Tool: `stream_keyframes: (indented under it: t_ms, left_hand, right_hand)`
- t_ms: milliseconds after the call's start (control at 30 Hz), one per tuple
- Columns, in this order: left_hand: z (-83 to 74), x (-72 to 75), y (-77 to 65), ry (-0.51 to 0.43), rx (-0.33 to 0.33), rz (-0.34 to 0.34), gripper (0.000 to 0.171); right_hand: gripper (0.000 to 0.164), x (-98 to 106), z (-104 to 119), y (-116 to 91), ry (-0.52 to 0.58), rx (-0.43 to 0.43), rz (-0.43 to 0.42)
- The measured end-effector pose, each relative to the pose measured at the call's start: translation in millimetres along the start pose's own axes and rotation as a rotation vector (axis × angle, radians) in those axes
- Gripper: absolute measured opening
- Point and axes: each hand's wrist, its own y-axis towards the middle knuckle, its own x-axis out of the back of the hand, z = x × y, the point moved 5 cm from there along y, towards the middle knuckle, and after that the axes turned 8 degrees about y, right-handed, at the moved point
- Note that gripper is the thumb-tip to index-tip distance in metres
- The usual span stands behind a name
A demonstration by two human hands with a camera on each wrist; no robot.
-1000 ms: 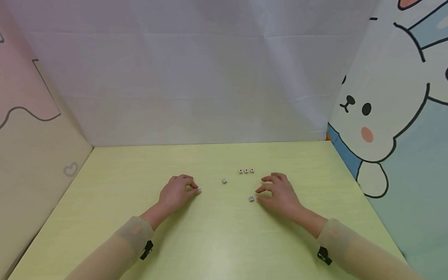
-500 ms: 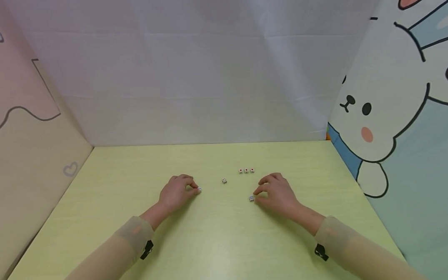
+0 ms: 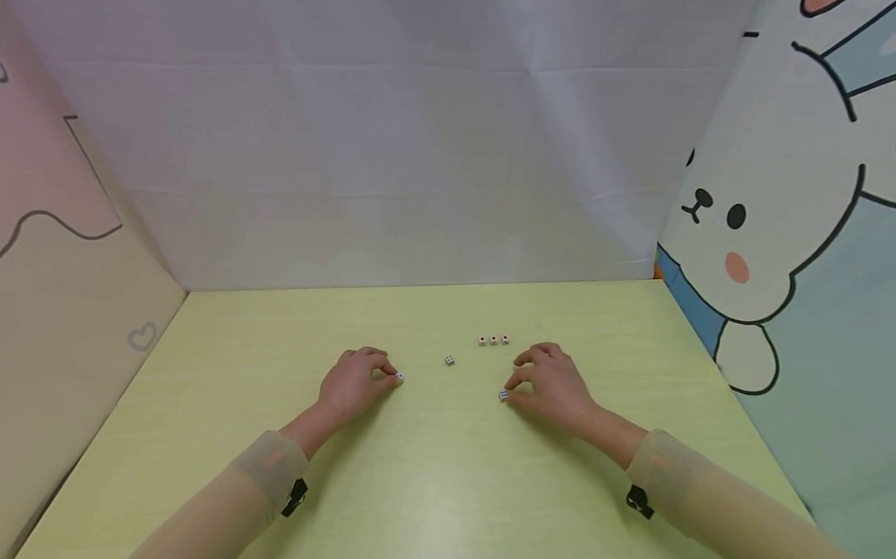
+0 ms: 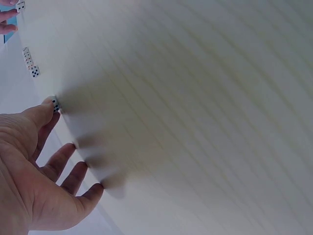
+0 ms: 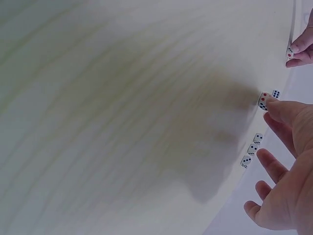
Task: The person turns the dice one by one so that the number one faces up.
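My left hand [image 3: 352,384] pinches a small white die [image 4: 55,104] between thumb and index finger; the other fingers spread, their tips close over the tabletop. On the right side, my right hand [image 3: 552,390] has thumb and index finger at another white die [image 5: 264,100], pinching it at the table. This die shows red pips on one face and dark pips on another in the right wrist view. Between the hands, a single die [image 3: 449,360] sits on the table by itself. Farther back, three dice [image 3: 494,341] stand in a short row, red pips up.
The pale yellow-green tabletop [image 3: 424,479] carries all the dice. A white cloth wall [image 3: 393,160] stands along its back edge. Printed panels rise at both sides, one with a cartoon rabbit [image 3: 750,234] on the right.
My right hand has moved a little left, bringing its thumb and index finger onto the near right die. The left hand and the other dice stay in place.
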Motion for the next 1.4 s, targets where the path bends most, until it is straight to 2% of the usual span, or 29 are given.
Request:
stream_keyframes:
  t_ms: [1200, 1300, 1400]
  left_hand:
    - [-0.2, 1.2, -0.2, 0.006, 0.009, 0.003, 0.014]
    - [-0.5, 1.1, 0.2, 0.003, 0.011, 0.006, 0.014]
    - [-0.3, 0.3, 0.0, -0.002, 0.013, 0.009, 0.014]
  right_hand:
    - [0.006, -5.4, 1.0, 2.5, 0.016, 0.01, -0.002]
    - [0.006, -3.9, -0.6, 3.1, 0.061, -0.011, -0.015]
    - [0.007, -0.3, -3.6, 4.2, 0.193, -0.056, -0.04]
